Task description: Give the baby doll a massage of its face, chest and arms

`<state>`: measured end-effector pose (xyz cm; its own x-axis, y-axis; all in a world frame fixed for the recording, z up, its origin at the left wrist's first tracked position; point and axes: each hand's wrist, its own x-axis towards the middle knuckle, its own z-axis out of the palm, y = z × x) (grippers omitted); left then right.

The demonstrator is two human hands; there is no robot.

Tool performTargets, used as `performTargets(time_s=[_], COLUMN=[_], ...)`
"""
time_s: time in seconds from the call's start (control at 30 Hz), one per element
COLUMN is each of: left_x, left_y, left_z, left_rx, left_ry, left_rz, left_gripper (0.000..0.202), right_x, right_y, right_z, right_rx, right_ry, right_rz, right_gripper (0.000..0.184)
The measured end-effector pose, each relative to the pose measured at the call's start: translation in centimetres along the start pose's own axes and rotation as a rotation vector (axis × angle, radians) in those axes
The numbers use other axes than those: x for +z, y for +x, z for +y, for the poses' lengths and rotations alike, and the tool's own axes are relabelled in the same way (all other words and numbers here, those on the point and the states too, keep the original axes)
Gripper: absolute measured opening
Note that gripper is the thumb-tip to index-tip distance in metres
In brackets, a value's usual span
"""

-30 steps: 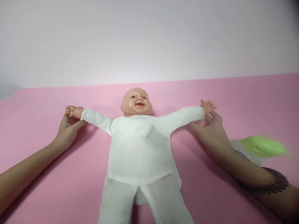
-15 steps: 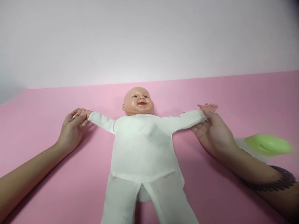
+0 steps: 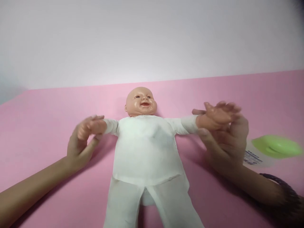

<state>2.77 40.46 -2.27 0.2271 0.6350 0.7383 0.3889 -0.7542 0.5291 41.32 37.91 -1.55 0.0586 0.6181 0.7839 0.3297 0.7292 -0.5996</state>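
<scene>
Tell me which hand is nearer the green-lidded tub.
Right. The right hand, holding the doll, is beside the green-lidded tub; the left hand holds the doll's other arm, well away.

The doll point(image 3: 142, 103) is glossy plastic in matt white cloth; the pink surface point(image 3: 47, 107) looks matt.

This is a bare indoor practice corner, not a lived-in room. A smooth pink worktop point(image 3: 35, 126) fills the lower half of the frame and meets a plain white wall point(image 3: 152, 38) across the top. A baby doll point(image 3: 144, 145) in white cloth clothes lies centre frame, with a green-lidded tub point(image 3: 275, 147) at the right edge. Whether it is a home or a classroom cannot be told.
</scene>
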Motion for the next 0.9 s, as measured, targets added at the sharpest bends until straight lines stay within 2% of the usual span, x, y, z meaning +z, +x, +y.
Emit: performTargets(time_s=[0.1, 0.17, 0.23, 0.3, 0.9], left_x=[0.2, 0.3, 0.3, 0.2, 0.5], left_y=[-0.3, -0.3, -0.2, -0.2, -0.1], left_z=[1.2, 1.8, 2.1, 2.1, 2.0], left_rx=[0.438, 0.559, 0.551, 0.530, 0.553], left_ry=[0.279, 0.411, 0.443, 0.430, 0.398], left_rz=[-0.236, -0.317, -0.348, -0.361, -0.339], left_gripper=[0.061, 0.054, 0.049, 0.048, 0.044], right_x=[-0.3, -0.4, -0.4, -0.3, -0.1], right_y=[-0.6, -1.0, -1.2, -1.3, -1.4], right_z=[-0.1, -0.1, 0.0, 0.0, 0.1], right_rx=[-0.213, -0.350, -0.461, -0.497, -0.542], right_ry=[-0.158, -0.277, -0.353, -0.382, -0.392], right_rz=[-0.281, -0.477, -0.590, -0.618, -0.595], right_gripper=[0.068, 0.067, 0.057, 0.049, 0.046])
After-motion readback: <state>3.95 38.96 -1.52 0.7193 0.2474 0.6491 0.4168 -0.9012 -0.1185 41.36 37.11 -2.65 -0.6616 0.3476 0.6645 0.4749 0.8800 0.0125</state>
